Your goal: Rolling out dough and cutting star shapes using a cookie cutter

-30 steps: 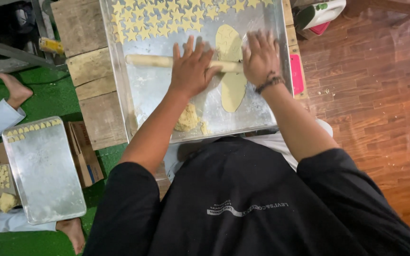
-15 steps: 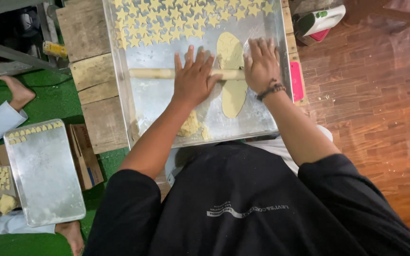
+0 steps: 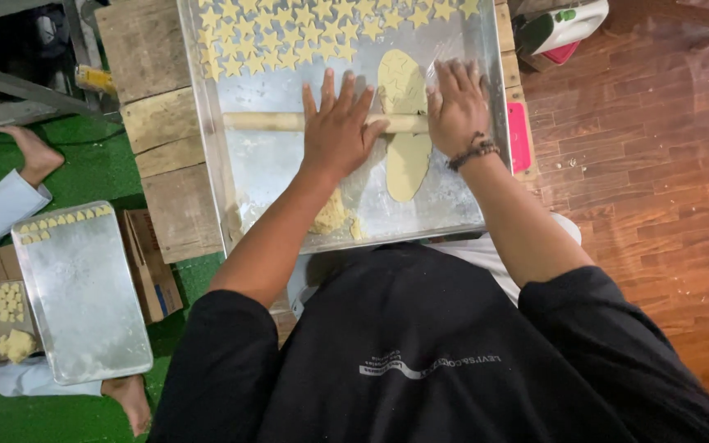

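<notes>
Counts by kind. Hands of the person at work: two, a left hand (image 3: pixel 338 131) and a right hand (image 3: pixel 455 107). Rolling pin (image 3: pixel 268 122): one. Strip of rolled dough (image 3: pixel 404 156): one. Lump of loose dough (image 3: pixel 331 215): one. Metal trays: two, a large tray (image 3: pixel 272 176) on the wooden surface (image 3: pixel 166 156) and a smaller tray (image 3: pixel 84 303) on the green floor. Star-shaped dough cut-outs (image 3: pixel 289 33): several rows, too many and too small to count exactly. Bare feet of another person: two (image 3: pixel 33 152), (image 3: pixel 131 398). Cardboard box (image 3: pixel 151 267): one.

We see pale wooden rolling pin (image 3: pixel 272 121) lying crosswise, upper centre of frame, over long flattened yellow dough strip (image 3: pixel 406 156).
</notes>
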